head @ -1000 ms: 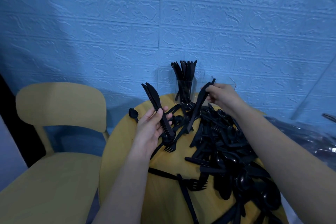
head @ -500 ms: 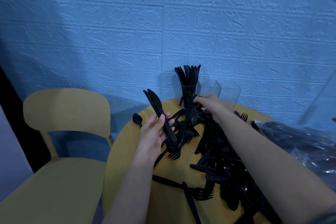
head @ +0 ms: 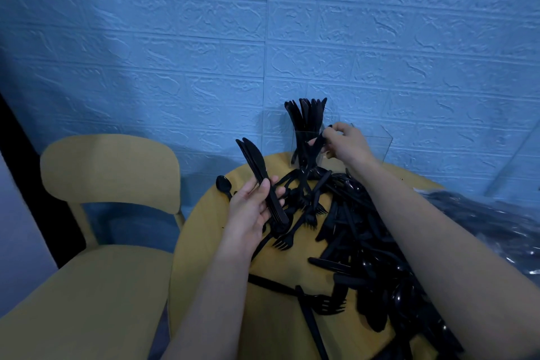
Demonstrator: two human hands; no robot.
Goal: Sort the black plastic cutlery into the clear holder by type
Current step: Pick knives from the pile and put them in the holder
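Clear holder (head: 375, 145), far edge of table (head: 204, 231), knives upright in its left compartment: right hand (head: 346, 145), fingers pinching one black piece at its rim, risks misfiling or toppling it; left hand (head: 252, 207) clamps knife bundle (head: 260, 175) nearer, liable to slip.

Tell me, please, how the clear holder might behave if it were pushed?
The clear holder would probably slide easily, since its thin plastic walls look light. It may tip leftward: the knives stand tall in one end compartment while the other looks empty. The right hand at its rim could nudge it.
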